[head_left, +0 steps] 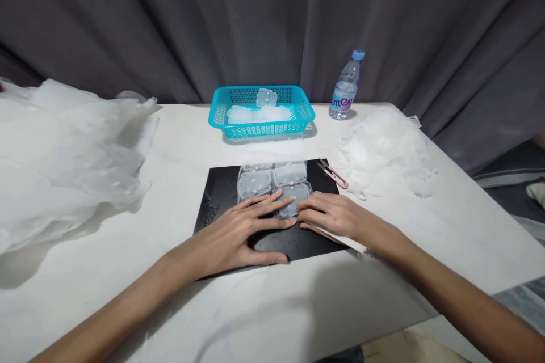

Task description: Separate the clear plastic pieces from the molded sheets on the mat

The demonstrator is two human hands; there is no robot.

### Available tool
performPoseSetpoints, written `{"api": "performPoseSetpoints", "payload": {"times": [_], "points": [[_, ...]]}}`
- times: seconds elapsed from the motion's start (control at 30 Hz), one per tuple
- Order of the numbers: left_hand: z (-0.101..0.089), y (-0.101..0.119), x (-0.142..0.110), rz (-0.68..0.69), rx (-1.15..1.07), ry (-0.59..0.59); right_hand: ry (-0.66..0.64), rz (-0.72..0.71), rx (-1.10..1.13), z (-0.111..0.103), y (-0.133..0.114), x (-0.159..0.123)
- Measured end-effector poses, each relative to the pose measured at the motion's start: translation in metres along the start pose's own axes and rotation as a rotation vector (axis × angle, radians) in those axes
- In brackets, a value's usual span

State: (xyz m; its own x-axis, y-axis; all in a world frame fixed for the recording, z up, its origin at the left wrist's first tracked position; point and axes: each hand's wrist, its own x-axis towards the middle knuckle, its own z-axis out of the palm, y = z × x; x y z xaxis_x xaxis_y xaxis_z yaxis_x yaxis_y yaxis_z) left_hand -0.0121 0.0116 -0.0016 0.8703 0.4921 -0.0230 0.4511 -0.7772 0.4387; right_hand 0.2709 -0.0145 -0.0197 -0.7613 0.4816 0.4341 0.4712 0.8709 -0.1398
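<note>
My left hand (251,227) lies with its fingers spread across the black mat (221,193), its fingertips on a translucent plastic sheet (255,182) of joined, rounded rectangular pieces. Close by on the right, my right hand (330,212) is closed around a slim white-handled tool (347,241). Its working end is hidden by the fingers, at the lower right edge of the sheet. Pink-handled thread snips (334,174) rest at the mat's upper right corner, blades pointing up and left.
A turquoise basket (264,131) behind the mat contains several translucent pieces (267,98). The water bottle (344,88) stands right of it. White plastic scraps (387,150) are heaped on the right, and a large pile of translucent sheets (68,164) covers the table's left. A dark curtain (255,17) hangs behind.
</note>
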Motion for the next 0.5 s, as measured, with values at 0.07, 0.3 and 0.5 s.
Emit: {"api": "performPoseSetpoints", "payload": {"times": [0.07,0.3,0.5], "points": [[-0.001,-0.001,0.000,-0.007,-0.028,-0.003,0.006,0.000,-0.024,0.002,0.001,0.000],[0.010,0.016,-0.005,-0.134,-0.151,0.304,0.074,-0.040,-0.172,0.009,-0.003,0.003],[0.024,0.056,0.001,-0.562,-0.683,0.296,0.204,0.057,-0.142,0.007,-0.019,0.011]]}}
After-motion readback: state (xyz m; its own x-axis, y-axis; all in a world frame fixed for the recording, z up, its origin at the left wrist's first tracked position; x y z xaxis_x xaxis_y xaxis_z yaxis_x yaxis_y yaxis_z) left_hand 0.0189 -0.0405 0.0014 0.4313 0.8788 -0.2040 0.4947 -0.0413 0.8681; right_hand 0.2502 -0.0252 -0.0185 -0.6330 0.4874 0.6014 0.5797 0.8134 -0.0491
